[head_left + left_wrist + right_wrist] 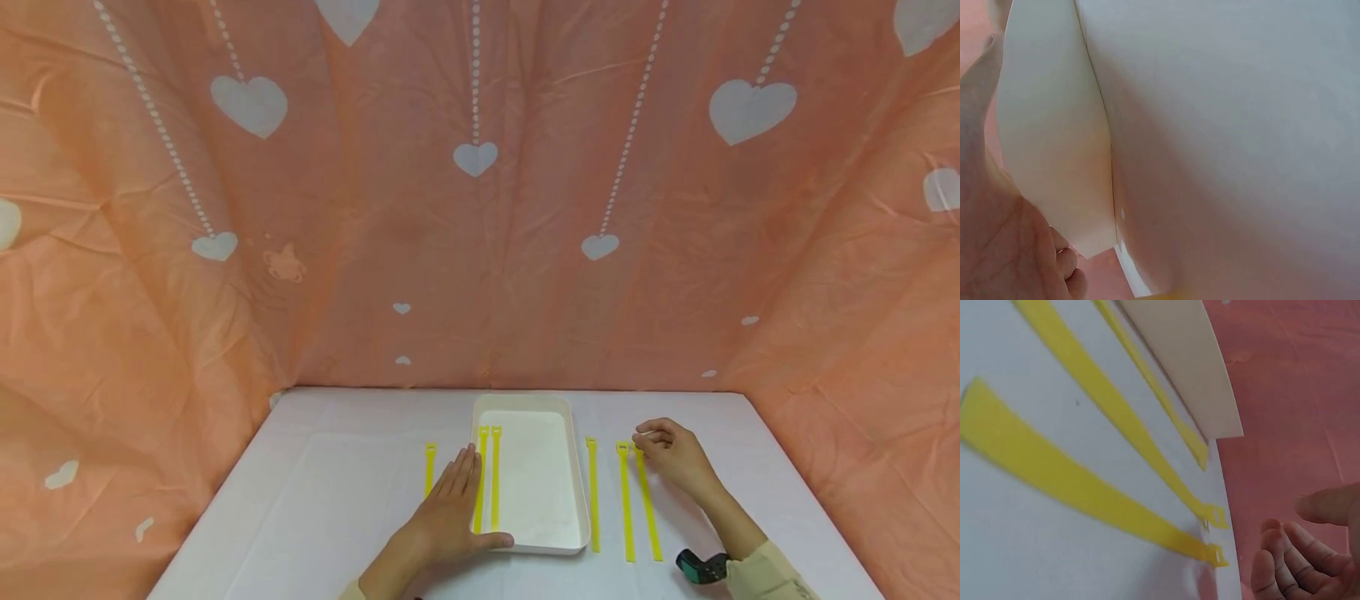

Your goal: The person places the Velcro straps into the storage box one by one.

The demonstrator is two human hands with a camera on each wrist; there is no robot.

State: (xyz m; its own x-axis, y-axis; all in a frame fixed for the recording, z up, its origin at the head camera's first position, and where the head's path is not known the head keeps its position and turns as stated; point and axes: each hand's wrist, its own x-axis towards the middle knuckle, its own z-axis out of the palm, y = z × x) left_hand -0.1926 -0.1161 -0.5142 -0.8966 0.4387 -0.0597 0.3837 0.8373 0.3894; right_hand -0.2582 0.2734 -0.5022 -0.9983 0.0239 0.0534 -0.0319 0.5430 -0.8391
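Observation:
A shallow white tray (536, 475) lies on the table, with two yellow hook-and-loop cable ties (496, 483) side by side in its left part. My left hand (447, 512) lies along the tray's left side, fingers straight and thumb at the near rim. The left wrist view shows its palm beside the tray wall (1054, 125). Over the head of the rightmost yellow tie (649, 512) hovers my right hand (675, 457), fingers loosely bent. In the right wrist view nothing shows between its thumb and fingers (1297, 550).
Right of the tray lie two more yellow ties, one close to its wall (593, 500) and one farther out (626, 508). Another tie (430, 467) lies left of the tray, partly hidden by my left hand. A heart-patterned pink curtain (480, 275) borders the white table (315, 500).

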